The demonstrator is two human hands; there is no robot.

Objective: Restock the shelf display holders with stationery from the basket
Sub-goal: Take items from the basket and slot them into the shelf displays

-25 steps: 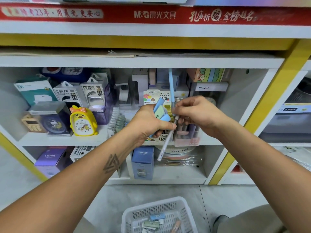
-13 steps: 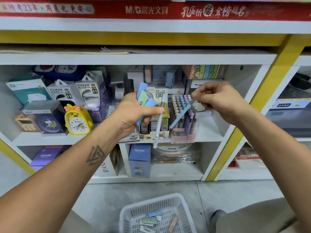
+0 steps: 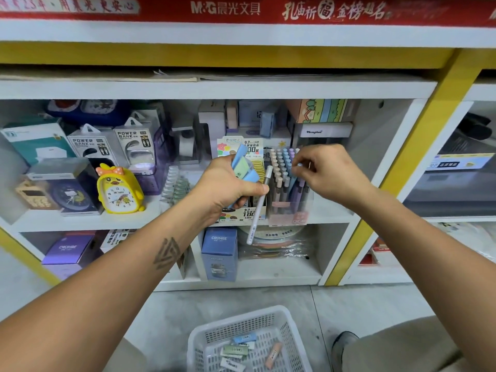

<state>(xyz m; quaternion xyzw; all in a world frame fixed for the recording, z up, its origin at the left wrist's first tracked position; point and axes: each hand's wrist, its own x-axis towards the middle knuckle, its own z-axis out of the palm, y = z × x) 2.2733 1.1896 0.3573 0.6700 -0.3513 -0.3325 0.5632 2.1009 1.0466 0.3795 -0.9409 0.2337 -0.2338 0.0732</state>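
- Shelving, white with yellow uprights, red M&G banner [image 3: 225, 8] along the top of the frame; grey floor below.
- Change noted: half a second ago our right hand [image 3: 326, 173] carried a blue pen [image 3: 293, 181] slanted in the air above the clear pen holder [image 3: 288, 208]; now that pen stands tip-down among the pastel caps at the holder's right side, our fingertips pinching its top.
- Reading: we judge this pen nearly seated, one item all but restocked; it only remains to let go.
- Left hand [image 3: 228, 183], centre of frame: grip clenched on a fan of blue and green eraser packs [image 3: 243, 167] and one white pen [image 3: 259, 205], which hangs down across the shelf edge.
- Left hand has drifted slightly right since the earlier view, sitting just in front of the lead-refill display box [image 3: 241, 210].
- Basket [image 3: 204, 334], bottom centre on the floor: several loose erasers [image 3: 236, 350] lie in it, so stock remains.
- Surrounding goods: yellow duck alarm clock [image 3: 118, 190] at middle left, power bank boxes [image 3: 112, 146] behind it, blue Cruhre box [image 3: 219, 253] on the lower shelf.
- Obstructions: the holder is densely packed, with few free slots showing; the dangling white pen crosses the refill box front and could knock it.
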